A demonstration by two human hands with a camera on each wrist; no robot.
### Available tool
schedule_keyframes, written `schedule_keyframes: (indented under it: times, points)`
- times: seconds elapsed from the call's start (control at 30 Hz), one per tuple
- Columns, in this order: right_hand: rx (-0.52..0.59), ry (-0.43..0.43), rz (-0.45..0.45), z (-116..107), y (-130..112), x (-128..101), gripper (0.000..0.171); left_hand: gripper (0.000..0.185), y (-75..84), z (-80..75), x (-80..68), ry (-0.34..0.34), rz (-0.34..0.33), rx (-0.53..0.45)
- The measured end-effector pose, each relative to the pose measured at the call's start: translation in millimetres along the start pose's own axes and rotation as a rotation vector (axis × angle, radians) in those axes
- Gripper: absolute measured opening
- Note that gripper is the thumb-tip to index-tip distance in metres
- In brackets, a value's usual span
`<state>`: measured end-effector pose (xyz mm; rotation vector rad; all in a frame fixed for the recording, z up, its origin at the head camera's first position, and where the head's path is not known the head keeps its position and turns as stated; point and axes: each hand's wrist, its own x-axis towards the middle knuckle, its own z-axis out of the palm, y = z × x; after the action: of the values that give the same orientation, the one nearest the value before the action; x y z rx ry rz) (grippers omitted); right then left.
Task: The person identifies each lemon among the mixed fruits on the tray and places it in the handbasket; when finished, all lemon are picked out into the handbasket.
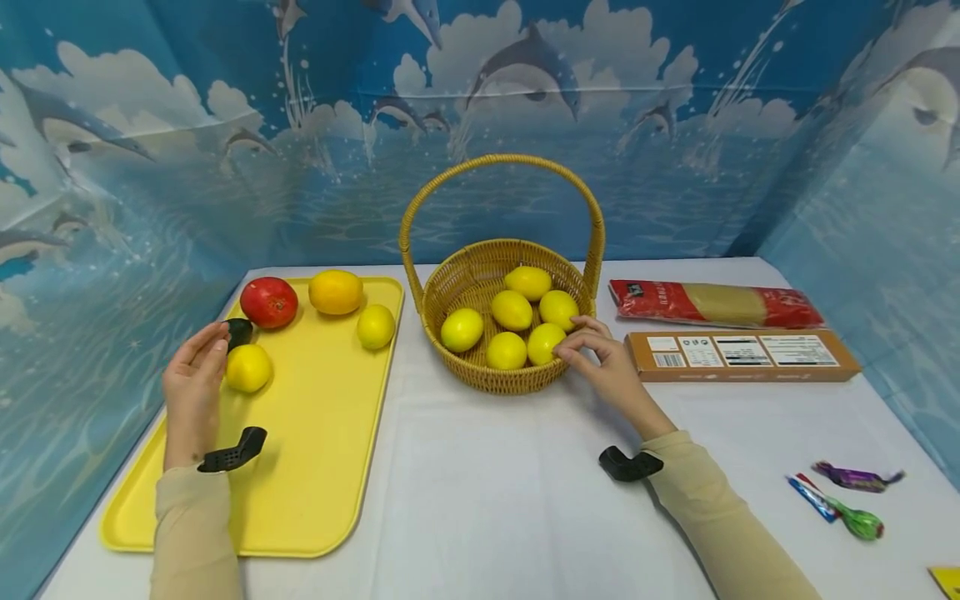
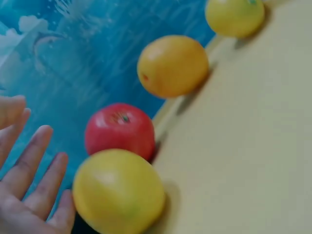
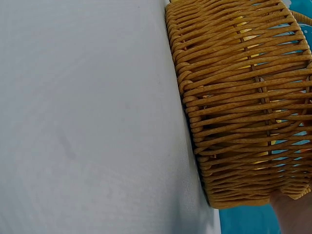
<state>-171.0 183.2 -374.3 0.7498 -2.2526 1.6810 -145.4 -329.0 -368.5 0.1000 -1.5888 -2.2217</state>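
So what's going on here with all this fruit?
A person sits at a white table. Their right hand rests on the rim of a wicker basket holding six lemons, fingertips touching the nearest lemon in the basket. Their left hand, fingers straight, is beside a lemon on a yellow tray, which also holds a red fruit, an orange and another lemon.

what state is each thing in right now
left hand: open, beside a lemon on the tray
right hand: fingers on the basket rim, at a lemon
basket: upright, six lemons inside
box: closed, lying flat
red packet: sealed, lying flat
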Motion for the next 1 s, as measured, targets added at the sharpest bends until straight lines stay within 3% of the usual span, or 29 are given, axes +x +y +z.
schedule_keyframes:
  times: [0.2, 0.33, 0.47, 0.6, 0.73, 0.83, 1.0]
  points:
    - [-0.012, 0.007, -0.009, 0, 0, 0, 0.008, 0.050, -14.2, -10.5, 4.0, -0.107, -0.046, 0.397]
    - [-0.014, 0.005, -0.014, 0, -1, 0, 0.008, 0.066, -17.7, -10.8, 5.2, -0.242, -0.152, 0.699]
    - [-0.019, 0.004, -0.017, 0, -1, 0, 0.008, 0.078, -20.8, -6.3, 5.2, -0.359, -0.213, 0.851]
    - [-0.012, 0.002, -0.011, 1, -1, 0, 0.008, 0.076, -16.4, 4.2, 2.5, -0.368, -0.196, 0.839]
    - [-0.005, 0.004, -0.002, 2, -1, 0, 0.007, 0.066, -0.4, 27.4, -1.5, -0.403, -0.156, 0.702]
    - [-0.005, 0.007, 0.002, 1, -2, 0, 0.007, 0.060, 15.9, 54.6, -3.9, -0.477, -0.131, 0.590]
    - [-0.007, 0.007, 0.002, 1, -2, 0, 0.007, 0.061, 39.3, 112.5, -10.3, -0.627, -0.142, 0.470]
